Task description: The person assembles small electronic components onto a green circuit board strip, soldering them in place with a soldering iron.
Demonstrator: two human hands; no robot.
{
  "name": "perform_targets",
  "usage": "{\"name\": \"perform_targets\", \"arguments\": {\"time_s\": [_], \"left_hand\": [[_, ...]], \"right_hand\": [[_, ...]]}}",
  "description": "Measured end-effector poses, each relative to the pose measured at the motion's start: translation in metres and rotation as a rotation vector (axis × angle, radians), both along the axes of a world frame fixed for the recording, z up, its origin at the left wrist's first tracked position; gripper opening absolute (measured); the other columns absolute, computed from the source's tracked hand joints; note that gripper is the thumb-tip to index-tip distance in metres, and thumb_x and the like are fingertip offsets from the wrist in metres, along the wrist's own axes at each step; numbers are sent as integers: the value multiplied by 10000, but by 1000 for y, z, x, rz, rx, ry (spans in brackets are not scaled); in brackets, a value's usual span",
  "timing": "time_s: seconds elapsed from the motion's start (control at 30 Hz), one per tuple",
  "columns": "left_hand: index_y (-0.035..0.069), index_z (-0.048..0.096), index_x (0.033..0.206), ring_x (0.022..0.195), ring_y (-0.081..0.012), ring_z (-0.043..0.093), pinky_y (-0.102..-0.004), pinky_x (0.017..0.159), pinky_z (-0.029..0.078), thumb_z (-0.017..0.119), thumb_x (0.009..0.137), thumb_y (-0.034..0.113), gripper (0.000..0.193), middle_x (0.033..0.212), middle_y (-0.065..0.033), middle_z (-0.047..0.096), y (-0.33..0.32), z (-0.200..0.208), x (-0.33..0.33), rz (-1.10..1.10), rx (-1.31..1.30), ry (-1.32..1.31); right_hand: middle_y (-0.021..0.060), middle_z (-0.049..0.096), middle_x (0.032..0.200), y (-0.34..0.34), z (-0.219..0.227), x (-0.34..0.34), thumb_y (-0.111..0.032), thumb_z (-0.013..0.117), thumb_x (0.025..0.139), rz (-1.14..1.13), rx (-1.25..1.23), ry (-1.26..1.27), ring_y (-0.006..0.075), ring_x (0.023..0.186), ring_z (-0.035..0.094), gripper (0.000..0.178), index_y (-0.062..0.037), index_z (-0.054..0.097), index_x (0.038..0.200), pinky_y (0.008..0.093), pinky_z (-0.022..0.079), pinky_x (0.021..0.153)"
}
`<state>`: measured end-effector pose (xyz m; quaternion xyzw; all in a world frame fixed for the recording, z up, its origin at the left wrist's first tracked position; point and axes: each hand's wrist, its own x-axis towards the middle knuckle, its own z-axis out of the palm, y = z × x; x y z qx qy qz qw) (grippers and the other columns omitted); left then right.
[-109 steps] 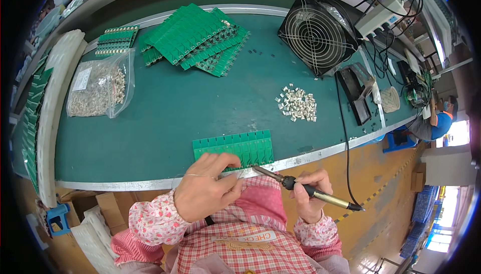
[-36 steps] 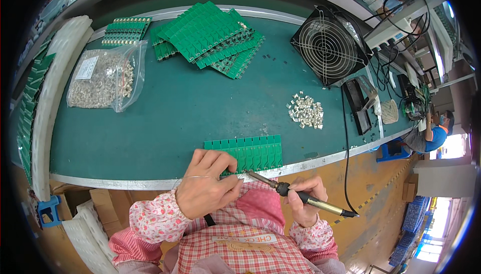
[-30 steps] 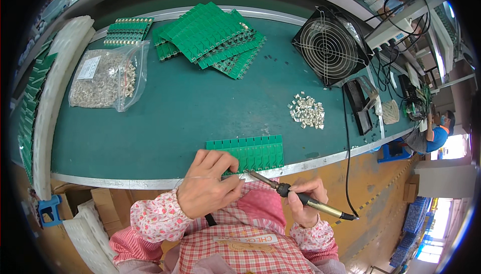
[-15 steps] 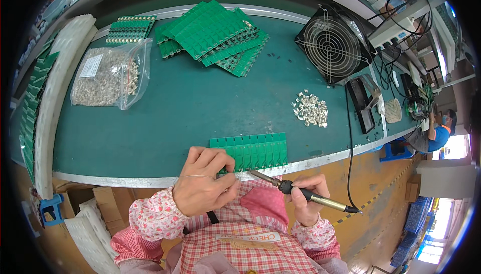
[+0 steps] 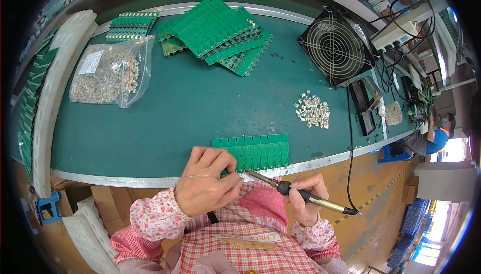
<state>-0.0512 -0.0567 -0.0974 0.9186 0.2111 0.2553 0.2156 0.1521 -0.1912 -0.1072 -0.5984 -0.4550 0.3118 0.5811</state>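
A clear bag [image 5: 142,71] holds pale connectors [image 5: 97,83]. The right hand [image 5: 306,200] grips a soldering iron [image 5: 283,188], tip farther left than earlier along the green circuit board [image 5: 258,153] at the desk's [image 5: 175,123] front; left hand [image 5: 206,186] curled, grip unclear.

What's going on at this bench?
A person's right hand holds a soldering iron, its tip at the near edge of a green circuit board panel. The left hand is at the panel's near left part, a thin wire across its back. Beyond lie a pile of small white parts and a stack of green boards.
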Motion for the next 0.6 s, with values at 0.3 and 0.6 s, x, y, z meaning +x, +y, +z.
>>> {"name": "perform_targets", "arguments": {"time_s": [0.3, 0.6], "left_hand": [[79, 570, 650, 918, -216, 506, -360, 765, 379, 688, 669, 120, 126, 858, -34, 489, -2, -1, -2, 11, -3, 8], [35, 547, 728, 883, -264, 535, -388, 762, 408, 651, 681, 56, 117, 904, -75, 526, 1, -5, -14, 19, -155, -127]], "right_hand": [[57, 625, 650, 1, 0, 1, -24, 698, 751, 35, 81, -120, 56, 497, 525, 178, -23, 545, 841, 199, 415, 456], [90, 631, 682, -3, 5, -6, -29, 662, 793, -129, 58, 40, 99, 549, 602, 172, 0, 522, 888, 216, 472, 495]]}}
